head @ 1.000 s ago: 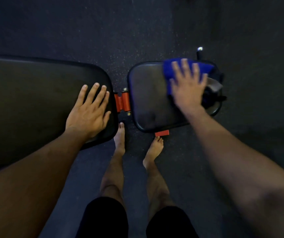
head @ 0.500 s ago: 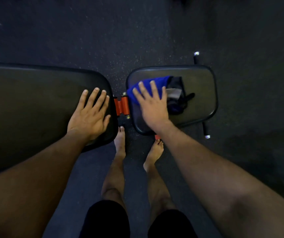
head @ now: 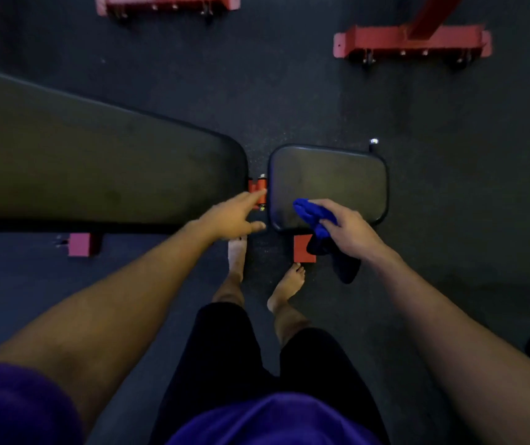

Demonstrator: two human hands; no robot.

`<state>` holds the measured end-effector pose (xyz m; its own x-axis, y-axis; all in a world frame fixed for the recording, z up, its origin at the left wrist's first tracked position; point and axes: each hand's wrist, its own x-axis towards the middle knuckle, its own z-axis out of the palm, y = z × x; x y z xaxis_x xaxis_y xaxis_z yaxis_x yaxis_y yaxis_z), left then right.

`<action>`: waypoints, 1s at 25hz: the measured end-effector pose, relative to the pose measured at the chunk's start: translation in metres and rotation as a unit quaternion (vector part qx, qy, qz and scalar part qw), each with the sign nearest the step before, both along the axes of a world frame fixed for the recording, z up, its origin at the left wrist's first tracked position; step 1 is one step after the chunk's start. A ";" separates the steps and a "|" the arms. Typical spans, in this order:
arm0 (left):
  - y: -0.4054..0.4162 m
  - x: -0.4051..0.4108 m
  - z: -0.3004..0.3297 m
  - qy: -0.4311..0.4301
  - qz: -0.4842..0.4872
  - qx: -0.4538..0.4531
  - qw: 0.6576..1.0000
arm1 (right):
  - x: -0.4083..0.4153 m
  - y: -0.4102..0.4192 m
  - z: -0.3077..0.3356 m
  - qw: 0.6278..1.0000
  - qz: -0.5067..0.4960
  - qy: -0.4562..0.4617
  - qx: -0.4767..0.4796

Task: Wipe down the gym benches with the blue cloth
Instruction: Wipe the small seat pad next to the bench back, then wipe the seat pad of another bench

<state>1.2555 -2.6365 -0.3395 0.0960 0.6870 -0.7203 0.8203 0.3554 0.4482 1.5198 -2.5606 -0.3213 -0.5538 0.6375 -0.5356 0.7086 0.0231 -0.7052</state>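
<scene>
the long pad (head: 97, 168) runs off to the left, dark and padded, its rounded end near the middle of the view. just beside it, across a narrow gap with a red bracket (head: 256, 187) in it, sits the seat pad (head: 328, 181) — smaller, squarish, with rounded corners. both look like smooth vinyl over foam: firm enough to press on, a little slick, and fixed to a frame, so they should not shift under a wipe. two red feet (head: 411, 41) of other equipment stand on the dark floor (head: 289, 91) well beyond.

the right hand (head: 350, 229) hovers at the near edge of the seat pad, fingers curled round the cloth (head: 312, 213). the cloth is bunched — a bright blue wad pokes out ahead of the fingers over the pad's near corner, and a darker tail hangs down below the hand past the pad's edge. whether the wad touches the pad i cannot tell.

the left hand (head: 234, 216) is at the gap between the pads, fingers straight and loosely spread, holding nothing; the fingertips reach toward the bracket.

the cloth looks light, soft and limp, so it will fold and drag wherever it is not backed by the hand. my judgement: it handles best gathered under a flat palm, tail tucked in, so the whole face presses on the vinyl and nothing snags on the bracket or frame.
</scene>
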 end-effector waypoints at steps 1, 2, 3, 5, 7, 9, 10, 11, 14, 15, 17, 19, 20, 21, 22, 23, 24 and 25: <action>-0.019 0.008 0.013 -0.032 0.012 0.007 0.999 | -0.006 -0.011 0.018 1.000 -0.007 0.026 -0.015; -0.036 0.015 0.026 -0.064 0.034 0.015 0.997 | -0.013 -0.021 0.033 0.998 -0.007 0.053 -0.020; -0.051 0.018 0.039 -0.096 0.070 0.024 0.993 | -0.021 -0.033 0.046 0.997 0.002 0.076 -0.016; -0.073 0.022 0.065 -0.150 0.142 0.056 0.977 | -0.035 -0.054 0.069 0.993 0.023 0.112 -0.008; -0.089 0.022 0.093 -0.186 0.187 0.091 0.960 | -0.046 -0.072 0.096 0.988 0.047 0.147 0.003; -0.105 0.015 0.125 -0.205 0.217 0.138 0.944 | -0.058 -0.086 0.126 0.978 0.100 0.175 0.052; -0.112 0.009 0.140 -0.210 0.227 0.168 0.936 | -0.063 -0.090 0.139 0.970 0.130 0.188 0.080; -0.119 0.003 0.154 -0.211 0.234 0.200 0.928 | -0.069 -0.095 0.152 0.962 0.154 0.198 0.103; -0.138 -0.014 0.190 -0.190 0.236 0.267 0.915 | -0.084 -0.105 0.191 0.947 0.198 0.206 0.145; -0.144 -0.019 0.201 -0.184 0.234 0.283 0.912 | -0.088 -0.109 0.202 0.943 0.213 0.203 0.157; -0.161 -0.029 0.223 -0.170 0.232 0.322 0.902 | -0.098 -0.121 0.224 0.933 0.237 0.193 0.190; -0.180 -0.038 0.242 -0.157 0.251 0.351 0.888 | -0.105 -0.133 0.244 0.933 0.244 0.159 0.211; -0.189 -0.041 0.251 -0.150 0.261 0.362 0.882 | -0.107 -0.139 0.252 0.935 0.246 0.136 0.216; -0.197 -0.044 0.258 -0.140 0.261 0.372 0.880 | -0.107 -0.146 0.259 0.936 0.247 0.117 0.222; -0.202 -0.046 0.263 -0.132 0.254 0.378 0.880 | -0.105 -0.151 0.264 0.936 0.247 0.102 0.228; -0.205 -0.047 0.267 -0.132 0.244 0.382 0.881 | -0.103 -0.157 0.267 0.937 0.243 0.090 0.235; -0.205 -0.047 0.271 -0.139 0.235 0.385 0.882 | -0.100 -0.162 0.270 0.937 0.234 0.086 0.245; -0.204 -0.046 0.275 -0.148 0.224 0.389 0.881 | -0.096 -0.166 0.274 0.938 0.218 0.088 0.256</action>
